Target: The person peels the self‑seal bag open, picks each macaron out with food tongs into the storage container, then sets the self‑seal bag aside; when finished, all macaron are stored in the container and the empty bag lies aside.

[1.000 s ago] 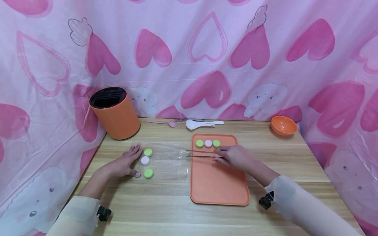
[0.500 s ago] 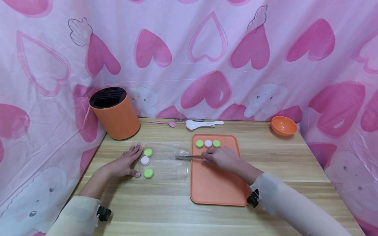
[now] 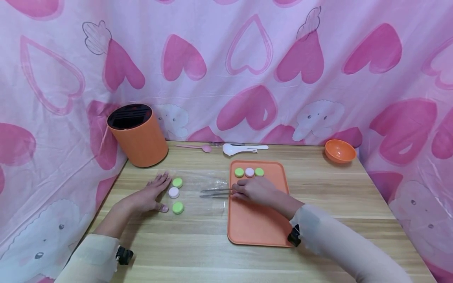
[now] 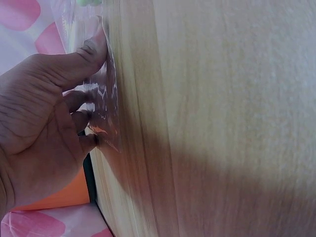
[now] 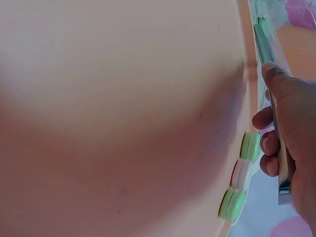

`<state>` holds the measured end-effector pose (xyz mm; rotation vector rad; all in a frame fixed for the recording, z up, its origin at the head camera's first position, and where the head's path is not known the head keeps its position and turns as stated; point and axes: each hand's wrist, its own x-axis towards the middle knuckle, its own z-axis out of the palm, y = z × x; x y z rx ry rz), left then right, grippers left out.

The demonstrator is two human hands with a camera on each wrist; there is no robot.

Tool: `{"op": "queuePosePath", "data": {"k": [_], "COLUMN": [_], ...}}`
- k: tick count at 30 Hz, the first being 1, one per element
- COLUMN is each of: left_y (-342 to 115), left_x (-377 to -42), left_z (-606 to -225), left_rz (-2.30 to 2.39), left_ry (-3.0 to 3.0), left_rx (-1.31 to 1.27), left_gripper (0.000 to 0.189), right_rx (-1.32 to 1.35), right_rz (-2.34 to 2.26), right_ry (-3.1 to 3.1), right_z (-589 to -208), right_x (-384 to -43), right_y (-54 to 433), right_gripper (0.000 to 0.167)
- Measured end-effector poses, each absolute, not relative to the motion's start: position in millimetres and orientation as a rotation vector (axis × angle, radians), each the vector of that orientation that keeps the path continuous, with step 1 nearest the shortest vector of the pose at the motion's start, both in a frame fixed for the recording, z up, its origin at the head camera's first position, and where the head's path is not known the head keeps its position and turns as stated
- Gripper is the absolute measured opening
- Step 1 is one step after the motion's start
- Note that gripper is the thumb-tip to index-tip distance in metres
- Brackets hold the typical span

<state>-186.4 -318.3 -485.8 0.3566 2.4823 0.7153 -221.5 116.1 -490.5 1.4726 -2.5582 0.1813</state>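
My left hand (image 3: 150, 194) rests with spread fingers on the left end of a clear plastic sheet (image 3: 207, 206); in the left wrist view the thumb and fingertips press its edge (image 4: 106, 106). Right by those fingers lie a green macaron (image 3: 177, 182), a pale pink macaron (image 3: 174, 192) and another green macaron (image 3: 178, 208). My right hand (image 3: 256, 190) grips metal tongs (image 3: 216, 190) over the orange tray's left rim. Their tips are apart, point left over the plastic and have nothing between them. Two green macarons (image 3: 239, 172) and a pale pink one (image 3: 249, 172) sit in a row on the tray (image 3: 262, 230).
An orange knife block (image 3: 139, 143) stands at the back left. Along the back edge lie a pink spoon (image 3: 205, 148), a fork (image 3: 215, 144) and a white rice paddle or ladle (image 3: 231, 149). An orange bowl (image 3: 340, 151) is at the back right. A pink curtain (image 3: 226, 78) surrounds the table.
My right hand has moved left with the tongs, from the tray's middle to its left rim. The tongs' tips came together, then spread apart again. The left hand and macarons have stayed put.
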Motion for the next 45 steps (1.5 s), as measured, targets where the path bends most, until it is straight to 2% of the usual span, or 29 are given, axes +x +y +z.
{"op": "queuePosePath", "data": {"k": [18,45], "left_y": [-318.7,-318.3], "left_x": [-187.2,-186.2], "left_z": [-486.9,-486.9], "left_rz": [0.725,0.74], "left_ry": [2.481,2.503], "left_rx": [0.346,0.399], "left_gripper": [0.113,0.116], "right_rx": [1.713,1.692], "right_rz": [0.129,0.118], "right_ry": [-2.536,-2.415], "right_z": [-488.9,-495.1], "right_x": [-216.5,-210.4], "right_y": [78.9,58.8], "right_gripper": [0.025,0.027]}}
